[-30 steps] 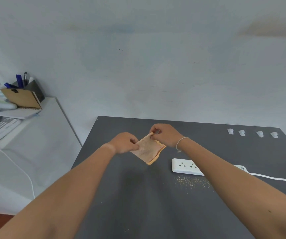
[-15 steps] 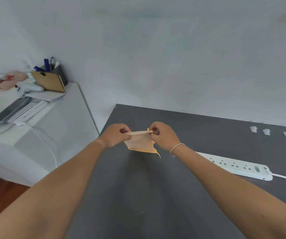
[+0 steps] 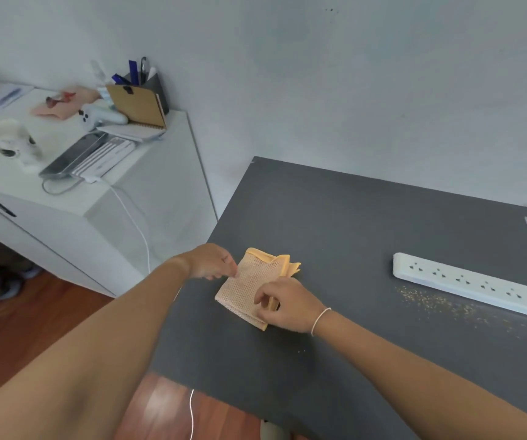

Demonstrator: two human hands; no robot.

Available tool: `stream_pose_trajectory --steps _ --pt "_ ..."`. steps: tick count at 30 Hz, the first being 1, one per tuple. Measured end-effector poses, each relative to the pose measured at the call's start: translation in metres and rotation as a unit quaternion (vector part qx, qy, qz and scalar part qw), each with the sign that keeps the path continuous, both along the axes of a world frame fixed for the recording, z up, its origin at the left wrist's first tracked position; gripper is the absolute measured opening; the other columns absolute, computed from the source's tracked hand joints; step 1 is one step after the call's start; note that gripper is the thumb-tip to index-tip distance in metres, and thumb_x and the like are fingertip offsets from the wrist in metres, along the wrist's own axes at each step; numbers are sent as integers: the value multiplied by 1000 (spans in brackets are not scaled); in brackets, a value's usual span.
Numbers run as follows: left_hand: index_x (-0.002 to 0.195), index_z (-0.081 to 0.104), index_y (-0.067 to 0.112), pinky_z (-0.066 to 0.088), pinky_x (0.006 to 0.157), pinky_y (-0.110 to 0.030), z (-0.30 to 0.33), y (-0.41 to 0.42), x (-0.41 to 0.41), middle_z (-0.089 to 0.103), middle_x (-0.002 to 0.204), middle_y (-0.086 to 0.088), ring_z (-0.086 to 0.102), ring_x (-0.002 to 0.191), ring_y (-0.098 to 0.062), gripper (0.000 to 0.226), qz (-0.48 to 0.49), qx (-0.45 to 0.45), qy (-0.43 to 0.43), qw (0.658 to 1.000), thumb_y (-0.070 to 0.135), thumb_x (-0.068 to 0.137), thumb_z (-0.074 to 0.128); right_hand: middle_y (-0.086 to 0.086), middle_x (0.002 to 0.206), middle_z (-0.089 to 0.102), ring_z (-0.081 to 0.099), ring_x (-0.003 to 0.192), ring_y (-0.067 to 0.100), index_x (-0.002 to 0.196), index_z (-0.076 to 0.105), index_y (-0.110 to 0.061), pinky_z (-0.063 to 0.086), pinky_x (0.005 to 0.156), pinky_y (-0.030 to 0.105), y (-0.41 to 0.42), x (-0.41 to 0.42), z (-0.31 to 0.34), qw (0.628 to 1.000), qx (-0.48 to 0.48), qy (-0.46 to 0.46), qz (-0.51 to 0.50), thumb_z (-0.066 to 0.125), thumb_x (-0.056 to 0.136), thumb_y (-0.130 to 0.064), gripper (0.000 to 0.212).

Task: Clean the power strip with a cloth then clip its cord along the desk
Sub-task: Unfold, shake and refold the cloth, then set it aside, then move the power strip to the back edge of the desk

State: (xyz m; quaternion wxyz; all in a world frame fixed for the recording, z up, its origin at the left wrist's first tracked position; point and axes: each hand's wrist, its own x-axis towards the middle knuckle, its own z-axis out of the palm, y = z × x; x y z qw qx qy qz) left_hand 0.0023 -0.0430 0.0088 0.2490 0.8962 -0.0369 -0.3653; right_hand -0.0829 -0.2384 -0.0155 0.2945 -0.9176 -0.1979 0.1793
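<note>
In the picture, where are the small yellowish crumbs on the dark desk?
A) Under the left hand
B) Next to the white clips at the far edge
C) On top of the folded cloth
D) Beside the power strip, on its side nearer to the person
D: the crumbs lie scattered on the dark desk along the near side of the power strip, apart from the cloth.

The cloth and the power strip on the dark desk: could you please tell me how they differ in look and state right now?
The cloth is orange, soft and folded; the power strip is white, rigid and long. The left hand and right hand both pinch the cloth, while the power strip lies untouched. Crumb-like specks lie beside the power strip, none by the cloth. Both rest on the dark desk.
</note>
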Motion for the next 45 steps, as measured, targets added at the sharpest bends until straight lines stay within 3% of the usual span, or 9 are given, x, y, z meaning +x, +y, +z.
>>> stream_pose_trajectory --steps 3,8,16,25,29,45 --pt "105 66 16 47 92 -28 -7 -11 0 65 114 -2 60 105 -18 22 15 -29 -77 997 25 86 63 0 109 68 56 104 19 105 65 -17 42 94 33 1 7 -4 994 7 -67 -87 53 87 -30 25" --pt "114 64 21 42 97 -26 -28 -33 -3 60 125 -1 56 113 -17 26 -29 -21 -159 987 18 90 56 -4 129 56 47 115 21 121 56 -24 36 96 33 -2 13 -17 980 -122 -99 -123 42 92 -30 32" --pt "117 59 22 43 100 -30 -41 -33 -8 49 124 0 53 113 -18 35 -118 49 -139 982 18 83 65 -4 129 52 46 115 21 118 57 -24 34 96 32 -11 10 -30 978 -129 -60 -154 47 90 -30 31" --pt "120 59 20 41 104 -31 -29 -44 -8 53 127 -3 52 117 -20 33 -100 62 -175 977 19 87 61 -3 128 53 46 115 21 119 57 -23 35 98 33 -20 14 -20 982 -95 -65 -151 49 88 -30 32" --pt "119 59 19 42 99 -29 -16 -63 -4 55 124 -3 54 113 -19 32 -86 43 -180 979 22 87 61 -2 124 56 49 113 21 116 59 -22 37 94 34 -37 20 -9 979 -77 -79 -169 48 89 -32 31" --pt "120 60 13 38 103 -29 3 -254 -15 58 123 -9 54 117 -22 37 -131 -14 -195 972 21 84 66 3 122 59 53 112 26 116 60 -19 40 97 36 -242 -19 15 942 -48 -87 -320 53 87 -34 33"
